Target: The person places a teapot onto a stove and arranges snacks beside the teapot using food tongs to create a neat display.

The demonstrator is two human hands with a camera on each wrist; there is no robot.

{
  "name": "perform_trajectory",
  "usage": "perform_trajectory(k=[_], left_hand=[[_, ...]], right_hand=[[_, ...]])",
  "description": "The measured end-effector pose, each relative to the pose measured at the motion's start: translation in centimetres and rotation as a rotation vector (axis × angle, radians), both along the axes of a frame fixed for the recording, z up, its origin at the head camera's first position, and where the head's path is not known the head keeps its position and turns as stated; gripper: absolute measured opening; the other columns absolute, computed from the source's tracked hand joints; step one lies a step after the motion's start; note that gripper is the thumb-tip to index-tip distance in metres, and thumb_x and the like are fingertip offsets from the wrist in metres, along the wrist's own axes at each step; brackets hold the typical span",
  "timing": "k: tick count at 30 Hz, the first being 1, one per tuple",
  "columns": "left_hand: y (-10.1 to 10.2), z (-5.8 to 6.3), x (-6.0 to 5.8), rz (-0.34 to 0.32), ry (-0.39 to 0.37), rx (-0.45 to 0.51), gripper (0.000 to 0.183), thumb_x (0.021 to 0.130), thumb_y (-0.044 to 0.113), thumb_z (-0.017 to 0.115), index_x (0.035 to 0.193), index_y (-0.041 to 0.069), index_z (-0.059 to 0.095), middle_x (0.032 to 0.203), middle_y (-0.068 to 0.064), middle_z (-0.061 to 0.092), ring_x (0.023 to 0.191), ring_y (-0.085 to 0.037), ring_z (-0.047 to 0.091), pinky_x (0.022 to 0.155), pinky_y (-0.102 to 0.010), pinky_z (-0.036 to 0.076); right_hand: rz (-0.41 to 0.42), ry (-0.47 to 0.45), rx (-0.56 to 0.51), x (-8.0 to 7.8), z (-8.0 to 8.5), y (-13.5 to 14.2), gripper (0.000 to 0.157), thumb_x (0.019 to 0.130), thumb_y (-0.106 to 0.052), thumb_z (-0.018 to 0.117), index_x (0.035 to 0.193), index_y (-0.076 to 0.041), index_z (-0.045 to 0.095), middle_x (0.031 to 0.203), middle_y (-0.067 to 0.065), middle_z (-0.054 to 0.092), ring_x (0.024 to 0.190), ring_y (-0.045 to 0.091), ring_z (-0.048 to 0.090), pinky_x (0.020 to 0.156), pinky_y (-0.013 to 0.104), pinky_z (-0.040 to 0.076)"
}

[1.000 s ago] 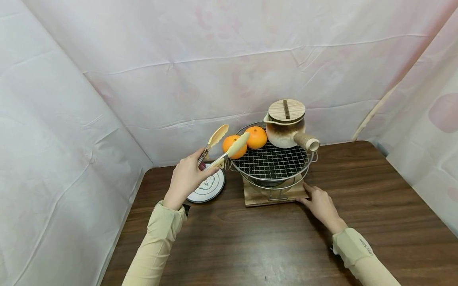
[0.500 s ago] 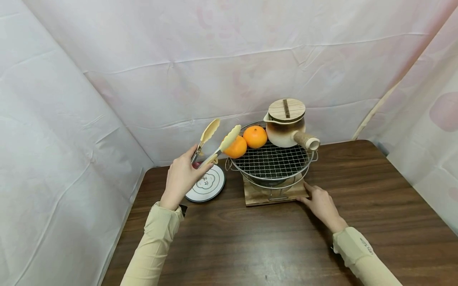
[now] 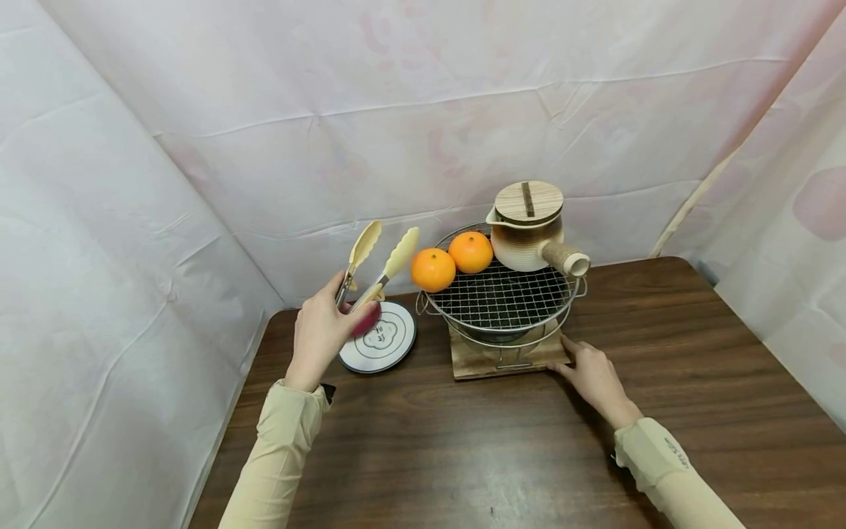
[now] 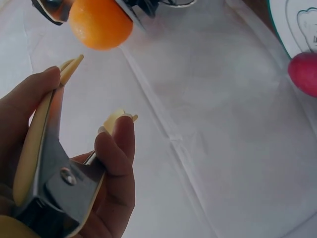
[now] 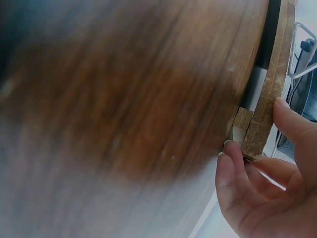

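Note:
My left hand (image 3: 319, 328) holds a pair of kitchen tongs (image 3: 396, 255) with cream scalloped tips, raised above the back left of the table. Their arms stand spread, with nothing between the tips. In the left wrist view, the thumb lies on one arm of the tongs (image 4: 39, 129) and curled fingers on the other. Just right of the tips sits an orange (image 3: 432, 270) on the round wire grill (image 3: 509, 301), touching a second orange (image 3: 471, 252). My right hand (image 3: 595, 377) grips the near right corner of the wooden board (image 3: 479, 358) under the grill; its thumb (image 5: 287, 116) presses the board's edge.
A lidded pot (image 3: 525, 228) with a side handle stands on the grill's back right. Beneath my left hand lies a white plate (image 3: 396, 353) bearing a dark red, smooth, rounded thing (image 3: 367, 320), partly hidden. A pale cloth (image 3: 370, 169) hangs behind the brown table (image 3: 449, 455).
My left hand has moved left with the tongs, away from the oranges, uncovering the left orange and more of the red thing. The right hand stays on the board.

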State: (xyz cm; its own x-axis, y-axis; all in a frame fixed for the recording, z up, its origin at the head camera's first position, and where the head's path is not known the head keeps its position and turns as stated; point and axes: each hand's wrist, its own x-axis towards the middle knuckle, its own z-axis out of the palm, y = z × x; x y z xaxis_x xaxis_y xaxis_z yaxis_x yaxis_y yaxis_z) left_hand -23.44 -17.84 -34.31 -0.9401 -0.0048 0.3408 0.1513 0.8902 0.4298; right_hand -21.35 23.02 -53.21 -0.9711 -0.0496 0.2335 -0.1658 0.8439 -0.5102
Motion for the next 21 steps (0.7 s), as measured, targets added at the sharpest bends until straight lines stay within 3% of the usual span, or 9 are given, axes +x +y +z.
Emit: perform_trajectory(k=[9,17,21], left_hand=[[-1.6,-1.0,0.1,0.068,0.001,0.0,0.067,0.079,0.053,0.072,0.135,0.021,0.054,0.078,-0.005,0.071,0.072,-0.026,0.065,0.062,-0.043,0.047],[-3.1,-2.1,0.3,0.106,-0.055,0.001,0.076,0.081,0.055,0.07,0.141,0.015,0.049,0.084,-0.008,0.073,0.072,-0.024,0.066,0.061,-0.038,0.046],[-3.9,-2.9,0.4,0.119,-0.074,-0.024,0.071,0.081,0.055,0.07,0.137,0.015,0.052,0.08,-0.007,0.071,0.07,-0.024,0.064,0.057,-0.036,0.043]], right_hand=[[-0.004,-0.004,0.004,0.1,0.1,-0.1,0.065,0.084,-0.028,0.073,0.132,0.01,0.052,0.117,0.032,0.062,0.107,0.048,0.06,0.085,0.058,0.048],[-0.003,-0.006,0.002,0.1,0.1,-0.1,0.066,0.084,-0.029,0.073,0.132,0.01,0.052,0.118,0.032,0.062,0.107,0.049,0.06,0.085,0.058,0.047],[-0.002,-0.015,-0.004,0.1,0.2,-0.2,0.066,0.084,-0.029,0.073,0.132,0.01,0.051,0.118,0.032,0.062,0.108,0.049,0.059,0.085,0.058,0.048]])
